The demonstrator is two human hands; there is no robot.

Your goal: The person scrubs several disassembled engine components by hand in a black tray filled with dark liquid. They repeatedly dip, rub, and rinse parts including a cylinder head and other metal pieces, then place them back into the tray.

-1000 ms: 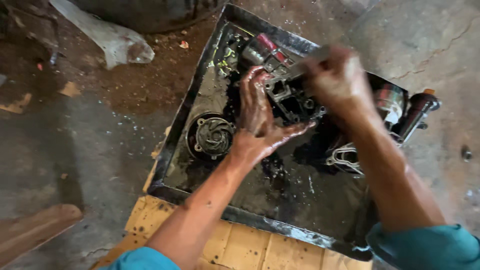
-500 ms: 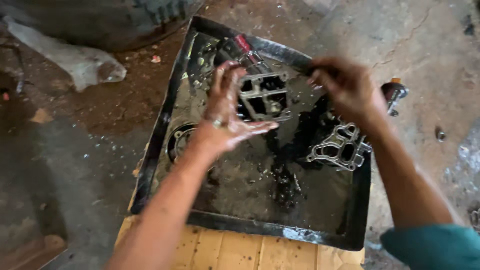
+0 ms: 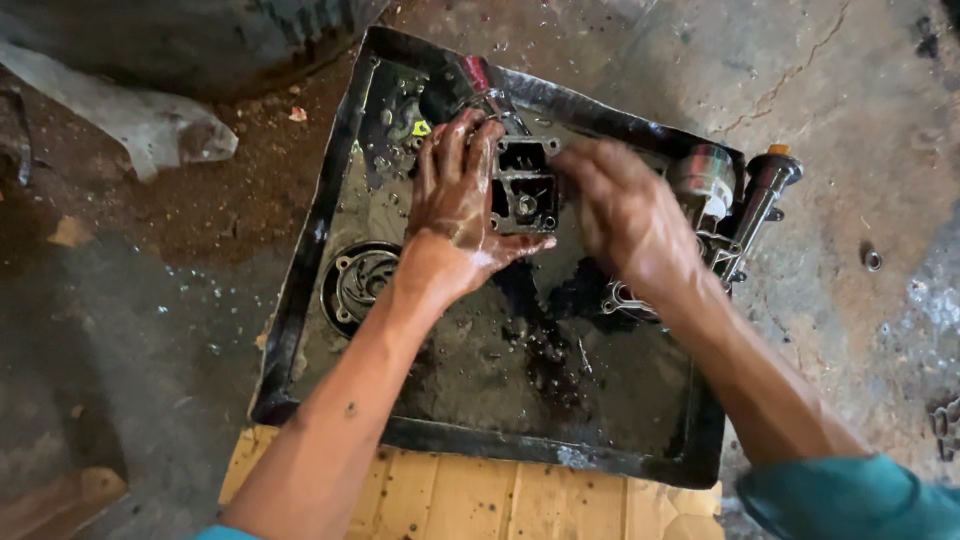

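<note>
1. The left hand (image 3: 455, 215), oily, gripped a dark metal housing (image 3: 525, 188) from its left side, fingers wrapped over the top edge.
2. The right hand (image 3: 625, 215) was blurred beside the housing's right edge; whether it gripped anything could not be told.
3. The housing was held above a black tray (image 3: 310, 290) of dark oily liquid.
4. A round finned part (image 3: 358, 283) lay in the tray, left of the wrist.
5. A cylindrical part (image 3: 760, 195) rested on the tray's right rim.
6. The tray sat on a wooden board (image 3: 480, 500) on the floor.

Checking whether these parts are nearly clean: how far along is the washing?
Done: hard to tell. In hand: left hand holds the metal housing over the oily tray; right hand, blurred, is on it. Left: round pump part and cylindrical parts look dirty.
</note>
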